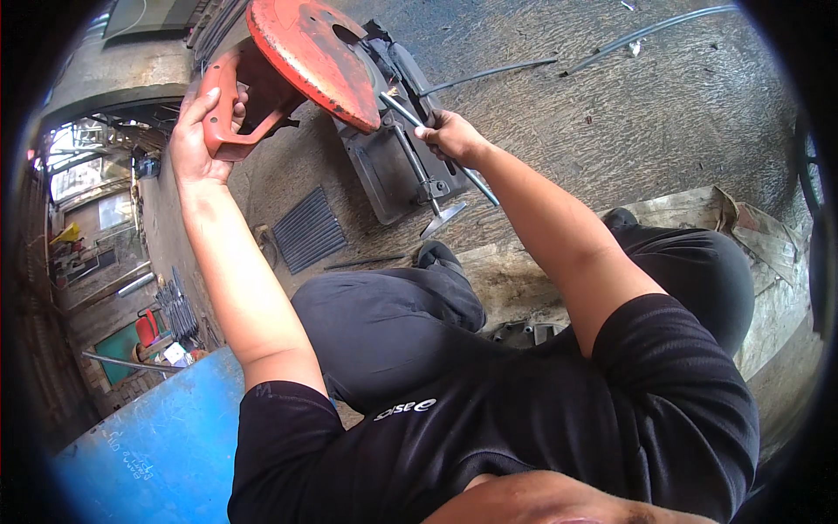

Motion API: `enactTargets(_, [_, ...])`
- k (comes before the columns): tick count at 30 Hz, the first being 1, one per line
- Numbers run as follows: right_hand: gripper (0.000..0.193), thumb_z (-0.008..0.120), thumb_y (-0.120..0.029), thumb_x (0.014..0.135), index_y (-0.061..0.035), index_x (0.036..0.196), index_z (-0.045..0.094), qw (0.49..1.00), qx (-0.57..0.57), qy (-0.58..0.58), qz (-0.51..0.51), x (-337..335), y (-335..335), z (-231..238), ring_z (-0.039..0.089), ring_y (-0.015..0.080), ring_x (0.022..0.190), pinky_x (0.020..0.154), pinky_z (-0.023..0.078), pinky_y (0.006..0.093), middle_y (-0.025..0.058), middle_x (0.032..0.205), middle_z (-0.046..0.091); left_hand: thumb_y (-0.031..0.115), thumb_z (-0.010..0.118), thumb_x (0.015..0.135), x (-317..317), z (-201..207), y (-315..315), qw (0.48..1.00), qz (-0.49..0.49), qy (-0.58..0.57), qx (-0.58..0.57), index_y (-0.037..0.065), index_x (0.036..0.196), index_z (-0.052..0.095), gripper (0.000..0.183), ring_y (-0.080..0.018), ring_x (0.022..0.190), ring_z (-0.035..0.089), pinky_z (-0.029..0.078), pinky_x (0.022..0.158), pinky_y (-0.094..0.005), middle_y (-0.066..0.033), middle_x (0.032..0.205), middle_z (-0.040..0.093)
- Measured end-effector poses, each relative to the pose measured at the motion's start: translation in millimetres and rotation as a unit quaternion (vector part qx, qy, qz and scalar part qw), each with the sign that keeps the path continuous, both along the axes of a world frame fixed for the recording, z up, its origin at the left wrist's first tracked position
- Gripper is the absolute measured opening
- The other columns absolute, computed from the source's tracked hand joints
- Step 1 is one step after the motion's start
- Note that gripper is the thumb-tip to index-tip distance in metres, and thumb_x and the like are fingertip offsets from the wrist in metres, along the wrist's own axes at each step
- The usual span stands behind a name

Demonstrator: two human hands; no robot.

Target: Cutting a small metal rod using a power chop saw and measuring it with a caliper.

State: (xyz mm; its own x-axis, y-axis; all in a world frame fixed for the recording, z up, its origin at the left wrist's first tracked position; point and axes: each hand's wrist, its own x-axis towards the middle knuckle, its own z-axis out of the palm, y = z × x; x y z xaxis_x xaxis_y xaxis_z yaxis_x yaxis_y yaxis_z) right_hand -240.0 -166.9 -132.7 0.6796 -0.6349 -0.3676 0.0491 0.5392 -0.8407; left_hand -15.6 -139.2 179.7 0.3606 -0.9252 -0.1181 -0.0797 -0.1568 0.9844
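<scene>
A cut-off saw with a red blade guard [314, 54] and a dark metal base [374, 188] stands on the floor before me. My left hand [197, 131] is wrapped round the saw's red loop handle [223, 109], left of the guard. My right hand [452, 138] is closed round a thin grey metal rod [483, 186], whose far end lies by the guard's lower edge. Below that hand, the saw's clamp screw [408, 155] runs toward a T-shaped crank [443, 220]. The guard hides the blade and whatever is under it.
Several dark rods lie side by side in a neat stack [308, 229] left of the base. Longer rods [650, 39] stretch over the rough floor at the upper right. A blue panel [161, 437] is at the lower left, and a dirty cloth sheet [685, 210] lies at the right.
</scene>
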Motion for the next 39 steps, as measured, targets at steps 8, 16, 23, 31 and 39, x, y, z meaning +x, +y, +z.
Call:
enactTargets(8, [0.025, 0.055, -0.024, 0.094, 0.0004, 0.097, 0.059, 0.998, 0.059, -0.015, -0.034, 1.6, 1.5, -1.2, 0.047, 0.0118, 0.052, 0.046, 0.039, 0.0272, 0.0041, 0.069, 0.054, 0.008, 0.054, 0.087, -1.3, 0.6, 0.3, 1.0, -0.002, 0.006, 0.003, -0.008, 0.127, 0.042, 0.045, -0.0286, 0.094, 0.061, 0.052, 0.081, -0.0336, -0.0211, 0.114, 0.055])
enactTargets(16, [0.027, 0.064, -0.026, 0.089, 0.0003, 0.088, 0.059, 0.999, 0.047, 0.008, -0.014, -1.9, -4.6, 2.7, 0.049, 0.0121, 0.054, 0.049, 0.04, 0.0281, 0.0047, 0.069, 0.056, 0.01, 0.054, 0.087, -6.4, 1.0, 1.6, 0.999, 0.024, 0.041, 0.016, -0.009, 0.127, 0.04, 0.047, -0.0295, 0.096, 0.061, 0.053, 0.084, -0.0354, -0.0213, 0.116, 0.055])
enactTargets(23, [0.04, 0.079, -0.031, 0.073, 0.0024, 0.084, 0.061, 0.987, -0.068, 0.142, -0.031, 7.9, -10.5, 3.6, 0.058, 0.0184, 0.061, 0.058, 0.048, 0.0327, 0.0108, 0.07, 0.062, 0.011, 0.055, 0.086, -7.8, 0.9, 2.6, 0.999, 0.014, 0.038, 0.009, -0.008, 0.126, 0.042, 0.046, -0.0284, 0.095, 0.061, 0.052, 0.084, -0.0359, -0.0205, 0.112, 0.056])
enactTargets(31, [0.042, 0.083, -0.027, 0.066, 0.0003, 0.092, 0.063, 0.942, -0.179, 0.273, -0.082, 18.6, -11.5, 8.1, 0.064, 0.0317, 0.089, 0.08, 0.049, 0.039, 0.0175, 0.089, 0.067, 0.01, 0.056, 0.085, -11.1, 1.7, 3.5, 0.999, 0.013, 0.046, 0.002, -0.009, 0.124, 0.043, 0.045, -0.0279, 0.093, 0.062, 0.053, 0.083, -0.0358, -0.0208, 0.11, 0.056])
enactTargets(39, [0.044, 0.08, -0.019, 0.067, 0.0001, 0.102, 0.06, 0.944, -0.181, 0.266, -0.073, 16.6, -9.6, 10.4, 0.064, 0.0314, 0.091, 0.082, 0.049, 0.0391, 0.0173, 0.093, 0.067, 0.009, 0.055, 0.086, -12.7, 1.2, 3.9, 0.999, 0.023, 0.029, -0.006, -0.01, 0.124, 0.042, 0.045, -0.0286, 0.093, 0.062, 0.054, 0.083, -0.0352, -0.0221, 0.111, 0.055])
